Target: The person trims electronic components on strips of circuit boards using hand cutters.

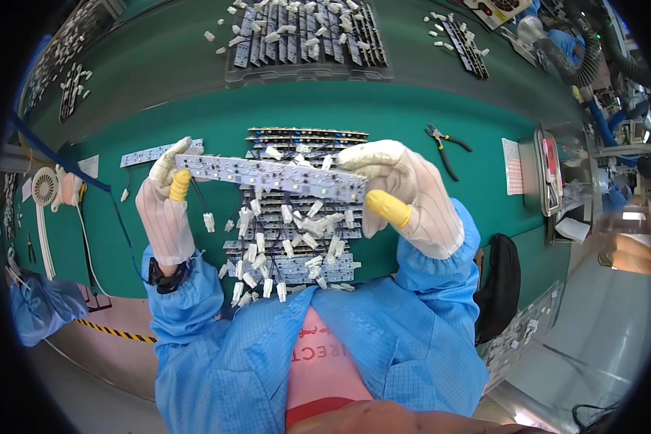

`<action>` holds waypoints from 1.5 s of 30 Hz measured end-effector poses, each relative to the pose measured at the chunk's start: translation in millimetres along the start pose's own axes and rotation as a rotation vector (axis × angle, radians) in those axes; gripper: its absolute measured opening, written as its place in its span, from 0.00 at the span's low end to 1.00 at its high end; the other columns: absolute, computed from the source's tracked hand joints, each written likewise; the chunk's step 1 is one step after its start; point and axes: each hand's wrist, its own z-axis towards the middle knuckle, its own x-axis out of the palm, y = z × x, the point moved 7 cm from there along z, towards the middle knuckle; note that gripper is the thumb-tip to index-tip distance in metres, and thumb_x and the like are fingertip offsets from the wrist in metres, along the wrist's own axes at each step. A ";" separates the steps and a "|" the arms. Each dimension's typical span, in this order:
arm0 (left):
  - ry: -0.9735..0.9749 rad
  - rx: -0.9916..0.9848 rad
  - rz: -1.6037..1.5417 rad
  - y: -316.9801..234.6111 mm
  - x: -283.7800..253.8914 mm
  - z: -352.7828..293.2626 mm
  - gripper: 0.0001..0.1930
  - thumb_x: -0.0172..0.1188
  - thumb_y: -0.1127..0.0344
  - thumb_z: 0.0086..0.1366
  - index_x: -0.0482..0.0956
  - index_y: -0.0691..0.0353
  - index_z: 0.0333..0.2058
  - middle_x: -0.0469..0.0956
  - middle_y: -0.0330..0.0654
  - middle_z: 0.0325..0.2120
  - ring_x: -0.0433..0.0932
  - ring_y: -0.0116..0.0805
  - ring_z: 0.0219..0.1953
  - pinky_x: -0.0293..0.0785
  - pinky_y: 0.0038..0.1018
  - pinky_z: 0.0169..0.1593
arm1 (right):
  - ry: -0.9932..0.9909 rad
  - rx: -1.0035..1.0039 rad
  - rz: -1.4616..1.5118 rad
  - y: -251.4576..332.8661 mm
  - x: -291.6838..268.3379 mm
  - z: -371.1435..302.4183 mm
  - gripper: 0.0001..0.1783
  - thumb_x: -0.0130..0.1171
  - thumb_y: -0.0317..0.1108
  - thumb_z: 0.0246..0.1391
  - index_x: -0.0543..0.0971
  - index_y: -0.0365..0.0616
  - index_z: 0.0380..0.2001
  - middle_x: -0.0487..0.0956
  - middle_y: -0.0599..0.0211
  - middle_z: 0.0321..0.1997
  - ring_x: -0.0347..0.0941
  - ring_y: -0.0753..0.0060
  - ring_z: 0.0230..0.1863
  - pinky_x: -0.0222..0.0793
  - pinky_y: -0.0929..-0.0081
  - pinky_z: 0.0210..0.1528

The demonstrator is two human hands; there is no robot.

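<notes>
The strip [267,176] is held up over the far part of the stack [304,269], its chip-dotted face toward the camera. Only its two ends are supported, so if either pinch slackened, perhaps because glove cloth slides on the smooth edge, that end could drop onto the stack and knock its chips. Uneven twisting by the two hands could flex the strip and strain the solder. A lead [200,194] with a white plug [209,222] hangs below the strip's left part, just left of the stack; whether it belongs to this strip is hard to tell, but it might catch among the tangled plugs [288,248] on the stack and tug at a joint. Left of the stack, a loose strip [141,155] lies near the left glove and could be brushed aside by a careless wrist. The left hand [165,172] is closed on the strip's left end, thumb in a yellow cot [180,186] at the near edge, fingers curled behind. The right hand [398,173] grips the other end above the stack's right side, its cot-covered thumb [388,208] pointing in from below, its fingers arched over the far edge. Both forearms rise from the near side of the stack, spread to either side of it, with the strip sloping slightly nearer the body at its right end.
</notes>
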 end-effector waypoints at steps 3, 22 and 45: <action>-0.017 0.023 -0.143 -1.8 -1.7 -4.3 0.21 0.58 0.61 0.64 0.73 0.72 0.50 0.78 0.48 0.40 0.76 0.29 0.40 0.71 0.23 0.45 | -0.071 0.002 -0.055 -4.6 -10.1 2.9 0.36 0.65 0.51 0.49 0.68 0.33 0.51 0.77 0.63 0.30 0.71 0.81 0.20 0.63 0.87 0.20; 0.142 0.256 -0.358 -29.7 -0.2 -23.0 0.22 0.64 0.56 0.56 0.78 0.67 0.43 0.80 0.49 0.40 0.79 0.36 0.44 0.74 0.27 0.44 | -0.089 -0.055 -0.259 -27.4 -21.7 27.7 0.25 0.52 0.46 0.60 0.70 0.34 0.49 0.75 0.68 0.24 0.68 0.83 0.19 0.62 0.86 0.21; -0.025 0.016 0.039 -8.6 -1.6 -7.1 0.17 0.46 0.61 0.68 0.77 0.70 0.43 0.81 0.47 0.38 0.79 0.29 0.37 0.73 0.24 0.42 | 0.059 0.033 0.159 -24.2 -13.1 10.2 0.21 0.51 0.48 0.61 0.72 0.37 0.37 0.76 0.64 0.20 0.70 0.74 0.16 0.68 0.78 0.20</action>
